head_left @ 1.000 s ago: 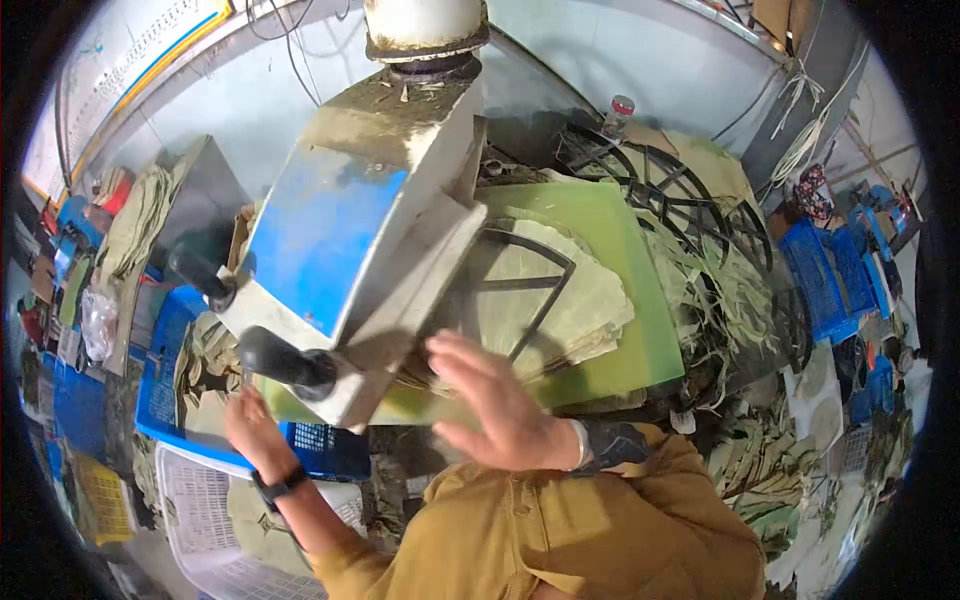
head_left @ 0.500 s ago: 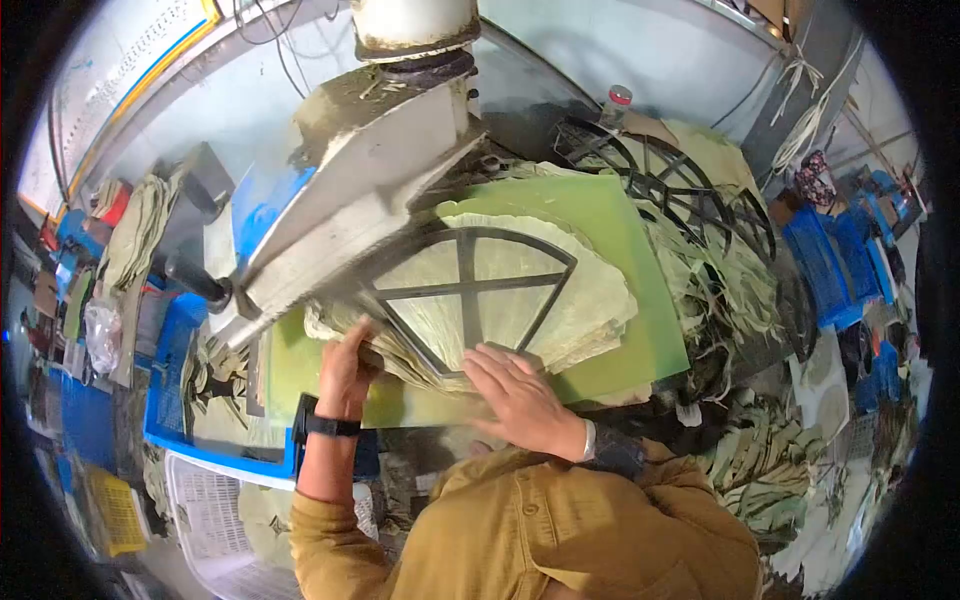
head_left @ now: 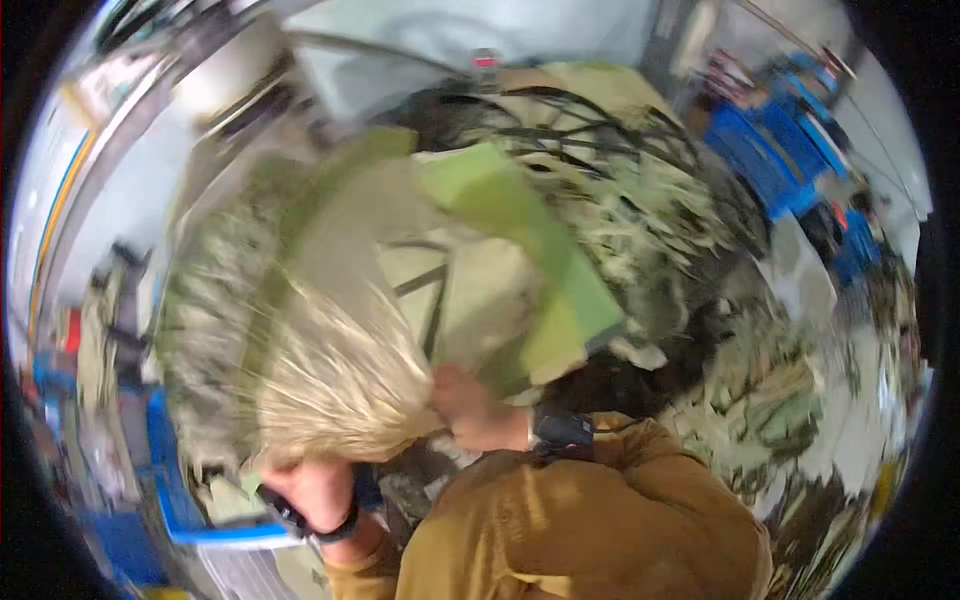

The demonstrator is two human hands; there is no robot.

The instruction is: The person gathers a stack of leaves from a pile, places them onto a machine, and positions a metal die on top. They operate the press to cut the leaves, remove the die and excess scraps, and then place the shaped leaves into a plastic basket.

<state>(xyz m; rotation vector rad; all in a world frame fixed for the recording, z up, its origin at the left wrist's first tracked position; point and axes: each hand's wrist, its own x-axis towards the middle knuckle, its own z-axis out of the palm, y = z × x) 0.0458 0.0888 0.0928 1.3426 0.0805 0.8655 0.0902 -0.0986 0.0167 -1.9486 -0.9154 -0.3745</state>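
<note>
A stack of dried, pleated fan-shaped leaves (head_left: 340, 370), probably palm, is raised in front of me and blurred by motion. My left hand (head_left: 315, 490) is closed on its lower left edge. At the lower right edge, by the narrow end of the fan, my right hand (head_left: 475, 408) is closed on the stack too, though its fingers are smeared. Behind the leaves, a black fan-shaped frame (head_left: 438, 290) is partly hidden. It lies over pale sheets on a green board (head_left: 570, 290).
A machine with a white column (head_left: 235, 85) stands at the upper left. Leaf scraps (head_left: 650, 220) and more black frames (head_left: 590, 125) are heaped at the right, before a jar with a red lid (head_left: 485, 70). A blue crate (head_left: 180, 500) is at the lower left.
The leaves have been lifted and swung left, away from the black frame. My left hand has moved down and left. My right hand has left the frame for the leaves. The view has turned right.
</note>
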